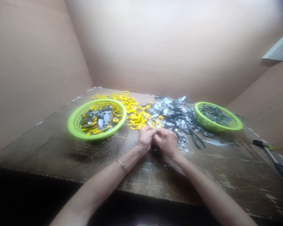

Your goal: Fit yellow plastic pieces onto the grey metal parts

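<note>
Two hands on my feed: left hand (144,139) and right hand (166,143) pressed together, pinching something I can't make out, just before the grey metal pieces (172,114).

Brightness: moderately bright and even, with a warm cast across the cardboard walls (169,47).
Light source: not in view; the back wall is palest toward the top.
Shadows: soft; a dark patch lies beneath the left hand (144,139) and right hand (166,142), and a mottled one beside the left green basket (73,125).
Glare: pale sheen on the worn bench (141,179); whitish highlights on the metal pieces (172,114).
Blur: overall softness; small parts lose their detail.
Distortion: wide-angle bowing toward the edges; the bench's near edge falls to black.
</note>
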### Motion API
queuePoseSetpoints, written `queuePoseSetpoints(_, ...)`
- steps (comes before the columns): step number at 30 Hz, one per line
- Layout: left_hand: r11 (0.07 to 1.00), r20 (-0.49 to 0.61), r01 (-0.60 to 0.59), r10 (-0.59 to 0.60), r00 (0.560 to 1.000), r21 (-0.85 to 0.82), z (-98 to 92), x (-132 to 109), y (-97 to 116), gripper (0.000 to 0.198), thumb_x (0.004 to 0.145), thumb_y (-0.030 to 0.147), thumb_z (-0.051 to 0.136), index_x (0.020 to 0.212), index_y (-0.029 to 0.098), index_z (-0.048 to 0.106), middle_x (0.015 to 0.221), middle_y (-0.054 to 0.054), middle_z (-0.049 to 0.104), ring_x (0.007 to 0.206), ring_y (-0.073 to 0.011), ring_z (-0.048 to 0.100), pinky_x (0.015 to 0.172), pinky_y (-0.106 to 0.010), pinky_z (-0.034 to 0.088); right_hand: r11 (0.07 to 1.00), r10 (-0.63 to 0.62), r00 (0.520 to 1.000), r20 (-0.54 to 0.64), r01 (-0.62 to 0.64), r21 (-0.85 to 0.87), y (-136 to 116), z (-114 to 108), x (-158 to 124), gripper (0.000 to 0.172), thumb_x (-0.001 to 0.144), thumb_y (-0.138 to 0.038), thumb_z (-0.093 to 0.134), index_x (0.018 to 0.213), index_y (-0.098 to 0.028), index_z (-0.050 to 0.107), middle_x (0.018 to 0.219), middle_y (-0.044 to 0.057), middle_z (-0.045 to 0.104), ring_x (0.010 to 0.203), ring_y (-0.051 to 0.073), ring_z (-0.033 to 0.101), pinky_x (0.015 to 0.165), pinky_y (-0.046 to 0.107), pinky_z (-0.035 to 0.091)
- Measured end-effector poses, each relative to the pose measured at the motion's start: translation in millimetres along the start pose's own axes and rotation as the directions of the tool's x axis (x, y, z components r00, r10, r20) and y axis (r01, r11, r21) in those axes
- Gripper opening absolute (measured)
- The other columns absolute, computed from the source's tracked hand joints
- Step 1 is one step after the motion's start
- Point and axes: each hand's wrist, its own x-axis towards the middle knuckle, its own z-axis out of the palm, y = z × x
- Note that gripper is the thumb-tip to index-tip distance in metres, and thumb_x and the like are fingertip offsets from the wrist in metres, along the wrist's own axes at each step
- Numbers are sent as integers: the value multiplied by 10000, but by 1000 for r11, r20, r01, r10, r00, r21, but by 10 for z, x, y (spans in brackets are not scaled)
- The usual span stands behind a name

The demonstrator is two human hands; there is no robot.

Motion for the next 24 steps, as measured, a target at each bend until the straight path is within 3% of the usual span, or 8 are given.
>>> queuePoseSetpoints(5,980,-20,17,-21,1000,-198,7,7,4,223,481,142,619,624,111,450,513,43,482,454,-43,446,452,-166,334,971,-63,997,-46,51,-233,-122,39,-71,230,727,-309,395,684,-145,550,676,69,569,630,149,493,533,236,265)
queuePoseSetpoints(9,984,6,-26,27,1000,-174,-13,2,67,194,515,172,596,658,114,478,545,23,518,476,-67,486,459,-187,365,975,-142,988,65,151,-161,-50,-218,24,270,741,-372,388,781,-157,547,722,57,567,626,141,492,534,232,287)
queuePoseSetpoints(12,994,104,14,-2,995,-108,-48,-35,160,191,577,239,554,717,137,473,519,16,518,407,-92,475,372,-200,335,985,9,998,63,2,-170,304,-509,163,407,745,-438,362,1014,-153,470,834,78,565,705,163,504,551,238,322)
queuePoseSetpoints(15,996,204,-4,23,979,-92,-66,-80,257,178,604,264,537,712,146,459,503,8,521,384,-101,474,345,-196,315,922,201,973,116,-148,-357,833,-701,225,414,703,-488,393,928,-167,526,893,103,554,832,225,491,606,284,335)
queuePoseSetpoints(19,998,250,-9,24,968,-63,-13,-137,366,189,593,264,553,712,142,473,489,7,525,378,-92,474,359,-194,325,849,400,886,235,-262,-459,1377,-727,129,367,672,-474,430,829,-172,567,896,115,563,844,248,505,607,300,339)
queuePoseSetpoints(24,999,309,8,-17,951,32,66,-244,413,193,575,245,563,708,121,498,478,-4,526,354,-93,463,332,-196,318,866,452,846,282,-340,-368,1580,-647,86,345,565,-485,522,729,-186,576,798,80,592,760,230,531,539,267,333)
